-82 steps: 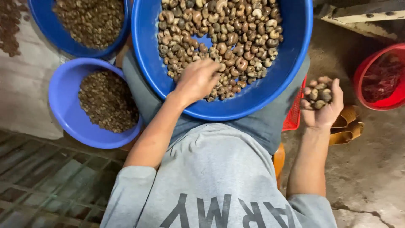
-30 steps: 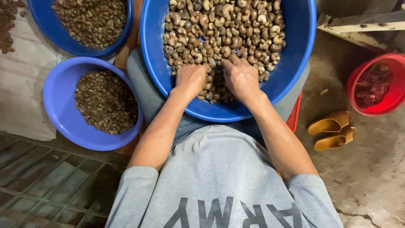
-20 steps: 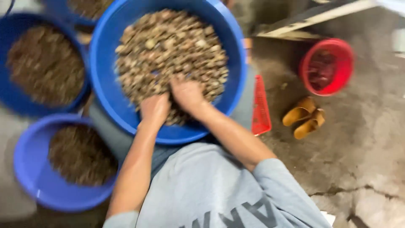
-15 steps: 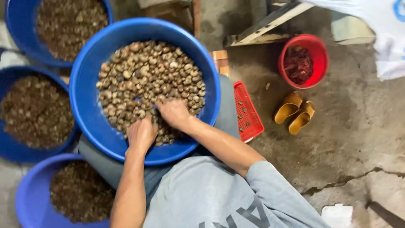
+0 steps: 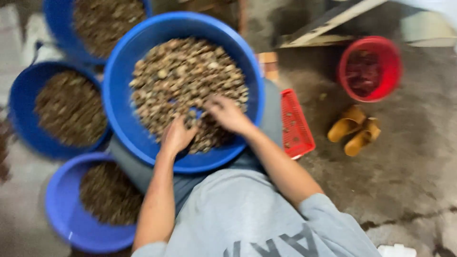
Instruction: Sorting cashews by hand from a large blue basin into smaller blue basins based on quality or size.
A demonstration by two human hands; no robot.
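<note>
Both hands working nuts [image 5: 185, 81] in big blue basin [image 5: 119, 85], 6 o'clock edge: left hand [image 5: 177, 135], right hand [image 5: 227, 113] lying loosely spread, gripping nothing visible. Raking shallow advised, avoiding spills.

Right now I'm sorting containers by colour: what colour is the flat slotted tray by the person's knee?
Red, clearest in the head view.

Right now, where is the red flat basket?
In the head view, the red flat basket lies on the floor right of the big blue basin, beside the person's leg, left of the yellow sandals.
</note>
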